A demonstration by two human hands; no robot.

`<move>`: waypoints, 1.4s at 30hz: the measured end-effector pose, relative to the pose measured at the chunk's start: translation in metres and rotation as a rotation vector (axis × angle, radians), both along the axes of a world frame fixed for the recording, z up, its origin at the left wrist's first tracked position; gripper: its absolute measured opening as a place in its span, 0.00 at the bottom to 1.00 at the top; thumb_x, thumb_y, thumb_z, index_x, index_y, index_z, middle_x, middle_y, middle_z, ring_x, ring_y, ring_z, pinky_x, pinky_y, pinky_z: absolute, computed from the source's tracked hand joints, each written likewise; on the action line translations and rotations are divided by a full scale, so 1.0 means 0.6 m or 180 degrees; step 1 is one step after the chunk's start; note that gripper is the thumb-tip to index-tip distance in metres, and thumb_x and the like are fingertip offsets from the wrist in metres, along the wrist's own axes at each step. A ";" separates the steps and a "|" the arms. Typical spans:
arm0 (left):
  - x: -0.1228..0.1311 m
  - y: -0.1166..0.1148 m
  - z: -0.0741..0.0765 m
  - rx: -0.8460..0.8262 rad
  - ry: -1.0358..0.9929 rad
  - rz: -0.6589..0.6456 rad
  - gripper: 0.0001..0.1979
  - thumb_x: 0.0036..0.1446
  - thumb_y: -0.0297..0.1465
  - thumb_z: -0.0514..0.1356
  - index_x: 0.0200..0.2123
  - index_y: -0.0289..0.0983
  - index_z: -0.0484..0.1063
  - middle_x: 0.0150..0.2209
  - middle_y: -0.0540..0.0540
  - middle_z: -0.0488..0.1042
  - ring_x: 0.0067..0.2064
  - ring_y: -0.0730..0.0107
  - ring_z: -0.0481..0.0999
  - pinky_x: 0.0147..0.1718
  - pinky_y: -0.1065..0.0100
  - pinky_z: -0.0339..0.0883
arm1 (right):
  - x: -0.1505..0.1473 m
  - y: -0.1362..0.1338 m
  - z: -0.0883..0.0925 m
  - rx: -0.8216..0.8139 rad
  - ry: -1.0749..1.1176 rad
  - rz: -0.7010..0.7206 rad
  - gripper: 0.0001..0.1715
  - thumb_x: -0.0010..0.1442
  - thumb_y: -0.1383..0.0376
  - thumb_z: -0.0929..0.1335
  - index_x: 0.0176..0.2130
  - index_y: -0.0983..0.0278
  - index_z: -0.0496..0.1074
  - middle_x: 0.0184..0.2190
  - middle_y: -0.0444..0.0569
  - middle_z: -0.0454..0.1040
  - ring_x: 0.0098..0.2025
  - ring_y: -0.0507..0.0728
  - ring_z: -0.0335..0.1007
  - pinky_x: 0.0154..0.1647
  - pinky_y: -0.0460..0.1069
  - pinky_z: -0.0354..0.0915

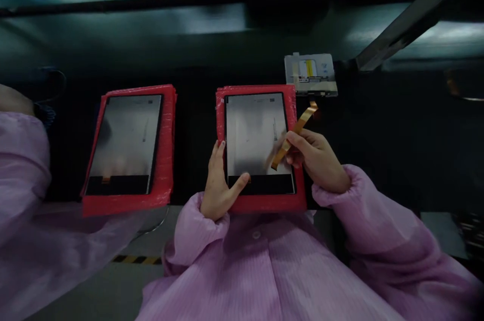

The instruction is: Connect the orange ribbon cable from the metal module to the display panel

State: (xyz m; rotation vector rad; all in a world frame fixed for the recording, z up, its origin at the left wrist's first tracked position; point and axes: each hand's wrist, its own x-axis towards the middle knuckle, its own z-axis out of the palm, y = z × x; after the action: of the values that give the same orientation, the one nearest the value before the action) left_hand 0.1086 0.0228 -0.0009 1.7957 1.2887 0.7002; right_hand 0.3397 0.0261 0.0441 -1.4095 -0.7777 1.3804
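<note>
My right hand (315,159) pinches an amber flexible ribbon cable (297,129) between thumb and fingers, holding it slanted above the lower right of a rectangular display panel (255,132). That panel lies on a red plastic-wrapped backing (298,195). My left hand (217,185) rests on its lower left corner, with the thumb lying across the black band at the panel's bottom. A second display panel (124,142) on a red backing (164,149) lies to the left, beyond a co-worker's pink sleeve (22,170).
A pale rectangular module (310,75) with a yellow strip lies on the dark workbench (378,124) behind the right-hand panel. A grey metal bar (412,18) slants across the upper right. Black-and-yellow tape (136,259) shows on the floor below the bench.
</note>
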 end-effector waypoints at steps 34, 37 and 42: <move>0.062 -0.048 -0.019 0.0736 0.0462 -0.0044 0.32 0.60 0.51 0.52 0.63 0.43 0.58 0.70 0.37 0.37 0.69 0.42 0.43 0.62 0.40 0.47 | 0.007 0.025 -0.005 0.0342 -0.0628 0.1575 0.25 0.62 0.45 0.63 0.31 0.64 0.66 0.22 0.44 0.70 0.22 0.49 0.66 0.22 0.45 0.63; 0.058 -0.048 -0.021 0.0686 0.0412 -0.0066 0.32 0.61 0.52 0.50 0.64 0.44 0.57 0.70 0.38 0.37 0.69 0.43 0.42 0.63 0.40 0.46 | 0.007 0.026 -0.006 0.0338 -0.0572 0.1483 0.26 0.62 0.44 0.63 0.31 0.63 0.65 0.22 0.44 0.70 0.22 0.49 0.65 0.23 0.45 0.62; 0.062 -0.051 -0.016 0.0433 0.0308 0.0084 0.28 0.64 0.48 0.47 0.63 0.43 0.59 0.71 0.40 0.36 0.70 0.47 0.40 0.65 0.42 0.42 | 0.020 0.030 0.011 0.0163 -0.0554 0.1745 0.25 0.60 0.46 0.66 0.28 0.65 0.67 0.21 0.42 0.66 0.20 0.47 0.60 0.18 0.43 0.56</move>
State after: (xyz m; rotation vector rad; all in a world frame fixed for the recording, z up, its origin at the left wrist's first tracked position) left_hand 0.1457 -0.0075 -0.0103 1.9458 1.3589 0.7388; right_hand 0.3519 0.0440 0.0506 -1.3415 -1.3782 1.6405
